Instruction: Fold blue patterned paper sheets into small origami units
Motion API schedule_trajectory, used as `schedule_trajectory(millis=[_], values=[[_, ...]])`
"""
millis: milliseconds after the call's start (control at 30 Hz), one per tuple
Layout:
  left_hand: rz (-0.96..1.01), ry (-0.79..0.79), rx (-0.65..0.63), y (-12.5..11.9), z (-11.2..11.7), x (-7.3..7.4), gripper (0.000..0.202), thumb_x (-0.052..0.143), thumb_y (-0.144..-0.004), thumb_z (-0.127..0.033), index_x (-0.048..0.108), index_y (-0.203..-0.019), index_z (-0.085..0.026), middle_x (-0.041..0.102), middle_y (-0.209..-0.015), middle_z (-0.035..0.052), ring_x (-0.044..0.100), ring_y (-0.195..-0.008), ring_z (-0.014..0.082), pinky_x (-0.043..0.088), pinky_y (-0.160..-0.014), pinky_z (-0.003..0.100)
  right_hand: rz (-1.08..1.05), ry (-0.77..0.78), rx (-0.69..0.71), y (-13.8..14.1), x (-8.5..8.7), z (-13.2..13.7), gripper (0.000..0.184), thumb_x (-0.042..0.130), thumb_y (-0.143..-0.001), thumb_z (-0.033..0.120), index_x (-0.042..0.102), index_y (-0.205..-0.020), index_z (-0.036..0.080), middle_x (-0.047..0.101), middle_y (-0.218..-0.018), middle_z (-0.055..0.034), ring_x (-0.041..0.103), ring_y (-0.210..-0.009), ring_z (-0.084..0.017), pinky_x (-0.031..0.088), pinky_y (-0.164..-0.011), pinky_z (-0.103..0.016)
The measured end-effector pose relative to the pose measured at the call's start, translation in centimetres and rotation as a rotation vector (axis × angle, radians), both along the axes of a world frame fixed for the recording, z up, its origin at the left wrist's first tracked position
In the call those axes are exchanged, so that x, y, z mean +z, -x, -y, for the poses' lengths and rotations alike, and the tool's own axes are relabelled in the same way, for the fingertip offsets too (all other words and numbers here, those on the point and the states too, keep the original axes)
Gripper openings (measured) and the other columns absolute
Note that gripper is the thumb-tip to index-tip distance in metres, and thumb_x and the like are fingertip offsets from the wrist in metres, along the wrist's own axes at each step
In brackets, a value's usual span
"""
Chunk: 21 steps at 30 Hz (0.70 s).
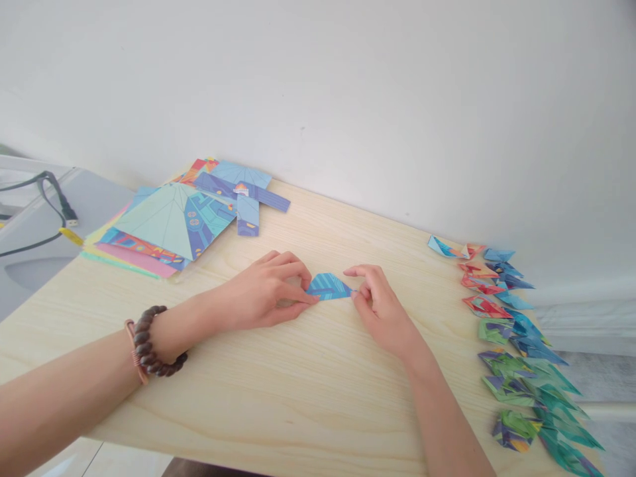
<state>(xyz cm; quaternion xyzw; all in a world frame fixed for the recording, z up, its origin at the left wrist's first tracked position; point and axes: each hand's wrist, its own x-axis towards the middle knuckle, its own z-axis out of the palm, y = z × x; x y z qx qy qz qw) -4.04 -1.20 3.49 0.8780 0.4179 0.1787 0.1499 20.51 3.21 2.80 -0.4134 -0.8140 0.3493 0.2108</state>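
Observation:
A small blue patterned piece of folded origami paper (330, 286) lies at the middle of the wooden table, its long edge towards me. My left hand (271, 288) pinches its left end between thumb and fingers. At the right tip, the thumb of my right hand (378, 301) presses close to the paper, with the index finger arched above it. Part of the paper's left end is hidden behind my left fingers. On my left wrist sit a dark beaded bracelet and a thin copper-coloured band.
A stack of patterned origami sheets (163, 218) with loose paper strips (271, 197) is at the back left. Several folded paper figures (489, 308) stand in columns along the right edge. A black cable (62, 202) lies beyond the left edge. The white wall (318, 99) borders the table's back.

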Motion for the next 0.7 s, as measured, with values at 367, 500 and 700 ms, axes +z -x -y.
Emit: schedule_trajectory(millis=[367, 500, 700], values=[[0.057, 0.024, -0.02, 0.5, -0.2, 0.3, 0.021, 0.053, -0.087, -0.026, 0.069, -0.099, -0.029, 0.061, -0.1, 0.003, 0.051, -0.095, 0.0195, 0.039, -0.084, 0.033, 0.0, -0.063, -0.043, -0.2, -0.3, -0.5, 0.035, 0.038, -0.082, 0.006, 0.053, -0.111, 0.021, 0.052, -0.1, -0.0055, 0.05, -0.073, -0.014, 0.045, -0.071, -0.032], [0.072, 0.012, -0.011, 0.5, -0.2, -0.1, 0.02, 0.055, -0.086, -0.025, 0.07, -0.098, -0.03, 0.061, -0.099, 0.0029, 0.051, -0.093, 0.019, 0.04, -0.084, 0.032, -0.01, -0.069, -0.064, -0.1, -0.4, -0.4, 0.031, 0.038, -0.086, 0.011, 0.055, -0.11, 0.022, 0.052, -0.103, -0.006, 0.052, -0.073, -0.013, 0.047, -0.068, -0.031], [0.128, 0.009, 0.036, 0.4, -0.5, -1.0, 0.02, 0.053, -0.086, -0.022, 0.07, -0.097, -0.027, 0.061, -0.097, 0.0033, 0.053, -0.092, 0.0172, 0.041, -0.084, 0.031, 0.064, -0.177, -0.031, 1.0, -0.8, 0.9, 0.03, 0.057, -0.085, 0.032, 0.055, -0.114, 0.024, 0.051, -0.113, -0.0078, 0.052, -0.104, -0.022, 0.044, -0.09, -0.041]])
